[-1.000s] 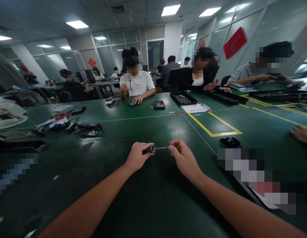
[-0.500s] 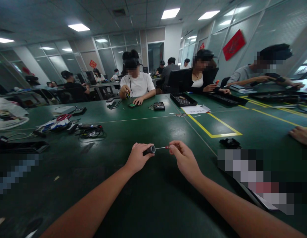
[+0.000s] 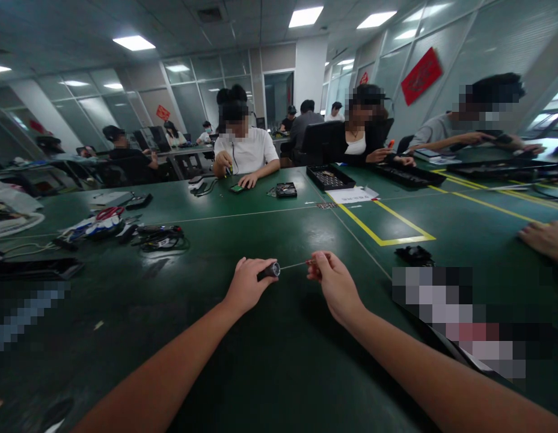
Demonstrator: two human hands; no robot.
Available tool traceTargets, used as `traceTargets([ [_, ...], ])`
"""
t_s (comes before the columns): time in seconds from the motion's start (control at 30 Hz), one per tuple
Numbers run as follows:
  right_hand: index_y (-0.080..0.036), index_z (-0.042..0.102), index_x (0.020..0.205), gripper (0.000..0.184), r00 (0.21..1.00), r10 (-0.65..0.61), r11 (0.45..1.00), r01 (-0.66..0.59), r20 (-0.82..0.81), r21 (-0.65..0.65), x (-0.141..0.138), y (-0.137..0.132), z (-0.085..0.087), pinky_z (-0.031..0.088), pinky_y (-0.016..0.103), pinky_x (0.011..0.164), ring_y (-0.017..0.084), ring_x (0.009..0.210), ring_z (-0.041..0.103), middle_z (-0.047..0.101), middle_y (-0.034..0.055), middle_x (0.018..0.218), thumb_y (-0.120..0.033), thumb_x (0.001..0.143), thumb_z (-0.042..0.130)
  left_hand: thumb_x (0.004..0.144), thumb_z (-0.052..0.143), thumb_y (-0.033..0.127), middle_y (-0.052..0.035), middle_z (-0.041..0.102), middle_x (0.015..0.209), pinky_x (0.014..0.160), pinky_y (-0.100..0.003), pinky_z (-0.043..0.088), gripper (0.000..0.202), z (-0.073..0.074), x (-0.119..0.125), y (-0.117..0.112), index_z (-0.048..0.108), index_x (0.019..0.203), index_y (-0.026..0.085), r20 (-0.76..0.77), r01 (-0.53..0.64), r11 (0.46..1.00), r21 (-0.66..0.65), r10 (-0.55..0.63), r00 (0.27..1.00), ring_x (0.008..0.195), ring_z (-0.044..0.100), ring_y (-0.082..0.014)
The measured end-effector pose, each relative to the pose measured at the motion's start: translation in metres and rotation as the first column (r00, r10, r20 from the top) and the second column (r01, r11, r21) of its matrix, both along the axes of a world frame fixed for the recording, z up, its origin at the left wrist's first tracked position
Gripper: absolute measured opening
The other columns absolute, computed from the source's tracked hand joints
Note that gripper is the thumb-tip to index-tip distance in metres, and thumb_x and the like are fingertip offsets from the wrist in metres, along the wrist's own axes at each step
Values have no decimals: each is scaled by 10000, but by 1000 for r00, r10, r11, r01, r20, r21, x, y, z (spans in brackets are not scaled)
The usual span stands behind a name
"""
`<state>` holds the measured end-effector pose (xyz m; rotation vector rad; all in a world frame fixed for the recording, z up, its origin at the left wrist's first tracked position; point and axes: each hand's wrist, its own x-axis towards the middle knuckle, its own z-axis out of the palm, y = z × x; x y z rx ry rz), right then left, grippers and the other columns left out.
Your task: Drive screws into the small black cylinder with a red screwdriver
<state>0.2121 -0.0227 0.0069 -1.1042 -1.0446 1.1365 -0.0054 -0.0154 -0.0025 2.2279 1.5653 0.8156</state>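
Head view: gripping a black cylinder (image 3: 267,271) in the left hand (image 3: 247,284), pinching a thin metal rod (image 3: 294,266) in the right hand (image 3: 341,281), mid-frame.
Compared with half a second ago, has rolled the right hand over, bringing the thumb uppermost, and tipped the rod slightly upward to the right (probably a twist under way, as a judgement). Wrapping left thumb and fingers round the cylinder, ringed end facing right; pressing right thumb and fingertips together on the rod's reddish end. Reaching the ringed end with the rod's left end; too small to tell whether inside. Among containers, at upper right of centre: a black tray (image 3: 342,185) with rows of small pieces; beside it, a longer black tray (image 3: 430,182) with dark parts, too blurred to name; at upper centre, a small black box (image 3: 288,194) of mixed bits.
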Motion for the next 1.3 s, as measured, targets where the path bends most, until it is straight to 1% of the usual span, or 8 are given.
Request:
traceTargets([
  [0.17, -212, 611, 945, 306, 998, 17, 999, -21, 68, 49, -2, -3, 2, 530, 344, 710, 180, 737, 608, 650, 36, 851, -513, 917, 566, 890, 718, 298, -14, 689, 1228, 1187, -598, 186, 390, 0, 1, -2, 641, 1270, 338, 6, 15, 1000, -4, -15, 1000, 1188, 582, -251],
  [0.43, -216, 592, 979, 320, 964, 7, 990, -44, 267, 133, -1, -8, 6, 504, 352, 749, 195, 761, 623, 647, 30, 824, -516, 969, 483, 882, 725, 334, -14, 691, 1215, 1188, -593, 189, 405, 2, 3, -2, 637, 1278, 334, -2, 20, 1000, -3, -20, 1000, 1173, 583, -252],
  [0.57, -223, 583, 1003, 285, 922, 3, 981, -79, 388, 180, 0, -13, 10, 489, 353, 759, 213, 787, 637, 662, 40, 840, -481, 982, 463, 897, 703, 340, -29, 690, 1210, 1188, -603, 175, 391, 3, 3, -3, 637, 1282, 320, -11, 31, 999, -13, -31, 999, 1169, 579, -255],
  [0.7, -234, 584, 1039, 221, 846, 26, 964, -162, 532, 211, 1, -18, 17, 471, 342, 726, 217, 782, 648, 673, 33, 838, -410, 986, 462, 908, 685, 354, -31, 688, 1193, 1189, -605, 177, 400, 2, 2, -3, 624, 1301, 318, -38, 51, 998, -28, -52, 998, 1166, 574, -257],
  [0.77, -235, 578, 1028, 204, 818, 12, 961, -169, 575, 220, 1, -20, 19, 462, 340, 705, 217, 759, 645, 673, 34, 830, -385, 990, 446, 906, 688, 358, -26, 688, 1183, 1192, -602, 173, 405, 2, 3, -3, 620, 1303, 322, -52, 59, 998, -28, -61, 997, 1160, 575, -253],
  [1.0, -241, 560, 958, 200, 799, -104, 967, -58, 592, 248, 2, -15, 19, 449, 345, 683, 223, 725, 619, 643, 34, 802, -374, 993, 415, 917, 670, 326, -31, 678, 1210, 1194, -606, 176, 395, 3, 5, -2, 617, 1308, 331, -70, 50, 998, -40, -52, 996, 1193, 565, -254],
  [1.17, -242, 559, 980, 224, 824, -111, 968, -38, 555, 250, 4, -16, 19, 452, 341, 681, 232, 769, 627, 642, 38, 820, -404, 1003, 406, 922, 658, 329, -37, 673, 1227, 1191, -623, 169, 382, 3, 4, -2, 622, 1303, 325, -58, 48, 997, -54, -51, 997, 1206, 557, -265],
  [1.3, -241, 556, 1010, 229, 842, -90, 966, -57, 532, 253, 3, -20, 21, 446, 335, 678, 224, 772, 626, 634, 31, 819, -409, 1011, 400, 918, 665, 314, -29, 674, 1220, 1192, -621, 164, 384, 2, 3, -1, 622, 1300, 327, -48, 47, 997, -55, -50, 998, 1198, 559, -262],
])
